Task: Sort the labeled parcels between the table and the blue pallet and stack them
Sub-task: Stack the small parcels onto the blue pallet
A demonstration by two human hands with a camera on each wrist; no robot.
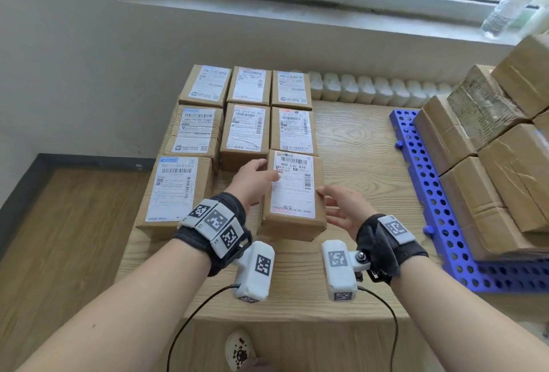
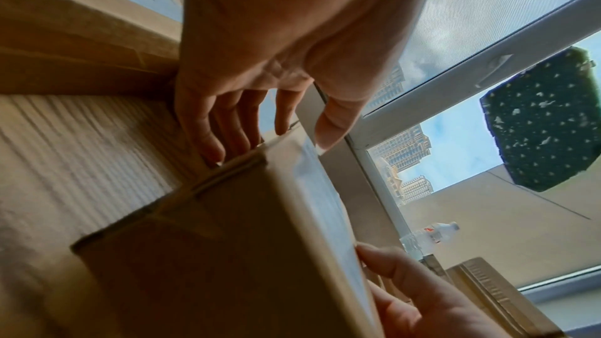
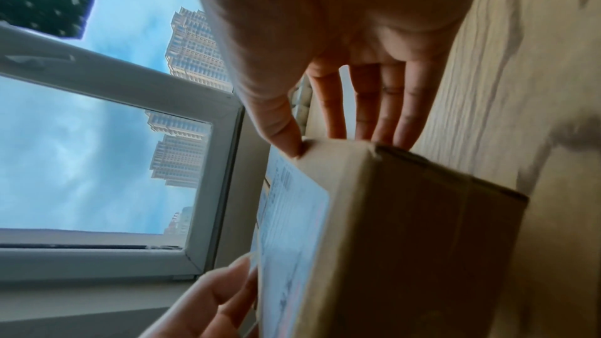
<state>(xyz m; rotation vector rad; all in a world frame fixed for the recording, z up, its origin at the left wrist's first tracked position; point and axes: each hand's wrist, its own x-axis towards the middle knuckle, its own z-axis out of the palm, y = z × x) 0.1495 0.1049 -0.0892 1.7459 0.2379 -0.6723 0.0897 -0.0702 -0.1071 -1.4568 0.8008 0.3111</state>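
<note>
My left hand (image 1: 255,179) and right hand (image 1: 341,208) bracket the labeled parcel (image 1: 294,193) near the desk's (image 1: 356,145) front edge, fingers straight against its long sides; its long axis points away from me, blue pallet (image 1: 427,181) rightward.

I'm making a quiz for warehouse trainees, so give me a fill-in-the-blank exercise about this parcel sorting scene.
1. Both hands touch the parcel whose label reads 800 L37 ____.
2. The unlabeled boxes on the right sit on a ____ pallet.
3. The left hand is at the parcel's far ____ corner.
4. The labels of the parcels on the table all face ____.

Missing words: B34; blue; left; up
</note>
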